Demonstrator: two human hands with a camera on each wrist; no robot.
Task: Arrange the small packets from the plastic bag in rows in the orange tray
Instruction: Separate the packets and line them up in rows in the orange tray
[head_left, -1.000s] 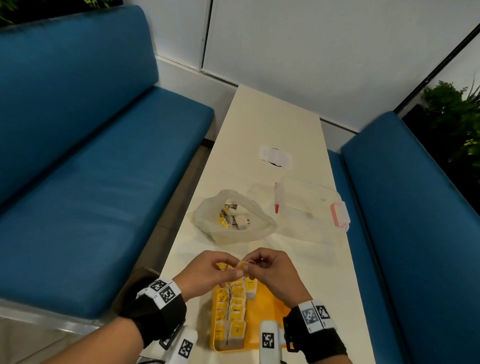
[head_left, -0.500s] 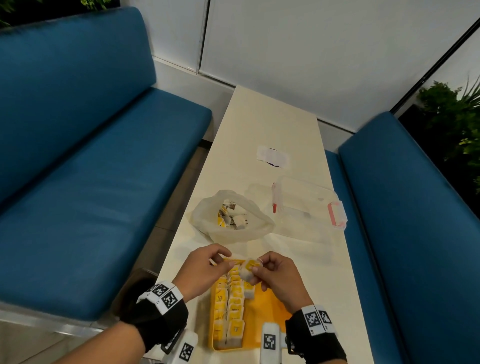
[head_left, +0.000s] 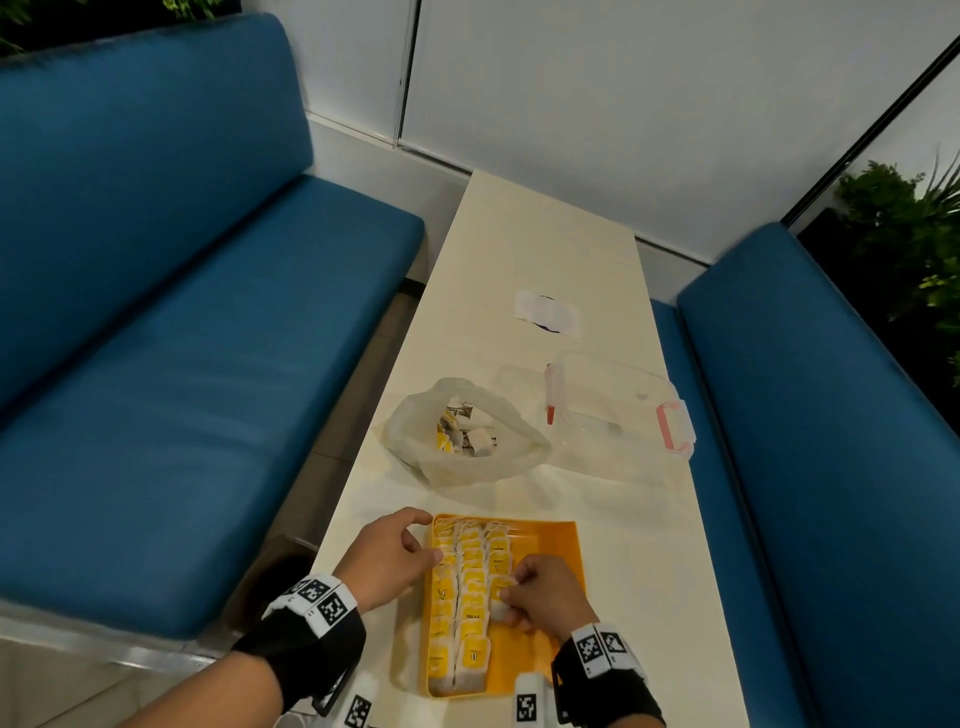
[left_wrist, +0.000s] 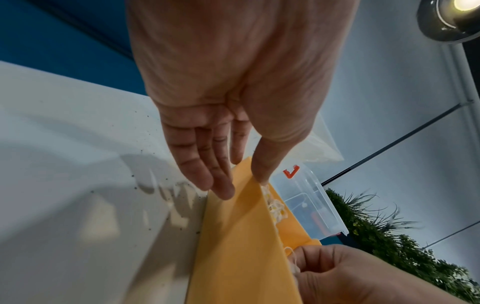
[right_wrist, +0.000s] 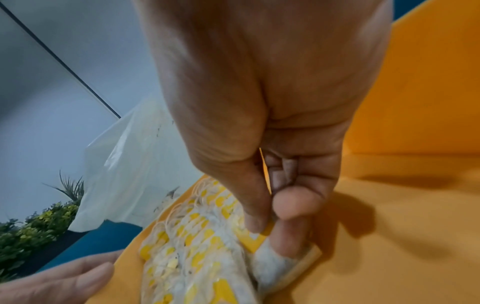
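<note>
Head view: my right hand (head_left: 545, 592) pinches a packet (head_left: 500, 605) in the orange tray (head_left: 558, 540); left hand (head_left: 392, 558), fingers relaxed, touches its rim; bare floor right of the grip

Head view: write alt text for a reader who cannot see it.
A person's right hand pinches a small packet into the third row of an orange tray, while the left hand steadies the tray's left rim. Beyond the tray, on a long cream table, sit a plastic bag of packets and a clear box.
</note>
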